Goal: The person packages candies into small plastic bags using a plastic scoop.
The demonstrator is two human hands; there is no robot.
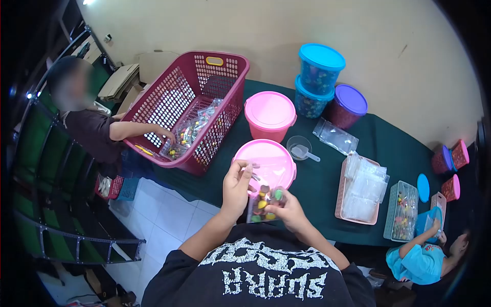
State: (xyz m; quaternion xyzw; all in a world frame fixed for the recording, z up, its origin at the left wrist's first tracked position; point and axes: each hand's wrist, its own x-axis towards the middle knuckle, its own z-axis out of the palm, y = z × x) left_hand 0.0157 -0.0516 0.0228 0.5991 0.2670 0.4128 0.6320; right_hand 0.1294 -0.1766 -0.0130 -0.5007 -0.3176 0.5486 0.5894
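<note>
A clear plastic bag (pixel 262 205) of colourful pieces, yellow, green, red and brown, hangs between my hands in front of my chest. My left hand (pixel 238 185) pinches the bag's upper part, fingers pressed together. Lower down on the right side, my right hand (pixel 287 209) grips the bag near the pieces. Just beyond them stands a tub with a pink lid (pixel 263 158), partly covered by the bag and my left hand. Behind it is a second pink-lidded tub (pixel 270 113). A clear round cup with a scoop (pixel 300 150) lies to the right.
A maroon basket (pixel 199 153) holds filled bags; a co-worker's hand (pixel 164 134) reaches in. Blue-lidded tubs (pixel 321 59) and a purple-lidded tub (pixel 351 102) stand behind. Right are a tray of clear bags (pixel 360 192), a basket of filled bags (pixel 404 211) and another person (pixel 422 261).
</note>
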